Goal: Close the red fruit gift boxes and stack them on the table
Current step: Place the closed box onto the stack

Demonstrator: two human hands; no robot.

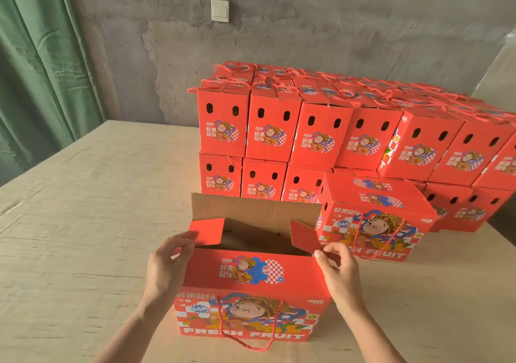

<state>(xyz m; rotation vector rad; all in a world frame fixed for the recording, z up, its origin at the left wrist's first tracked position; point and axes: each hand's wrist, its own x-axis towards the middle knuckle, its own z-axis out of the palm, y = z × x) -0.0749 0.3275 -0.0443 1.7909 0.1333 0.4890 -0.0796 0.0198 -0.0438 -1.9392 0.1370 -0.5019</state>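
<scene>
Open red box (pixel 251 315) sits mid-way along the near edge of the surface (pixel 97 223), opening up, printed front facing the person, long axis left-right along that edge. A closed box (pixel 374 223) sits just beside its back right, with the two-tier stack (pixel 349 134) behind. Left hand (pixel 164 267) fingers clamped on left side flap (pixel 208 231), right hand (pixel 339 273) fingers clamped on right side flap (pixel 304 237), both flaps half folded in, back flap (pixel 251 209) upright. Likely risk: side flaps spring back up if let go before the back flap comes down, so the lid jams or creases.
</scene>
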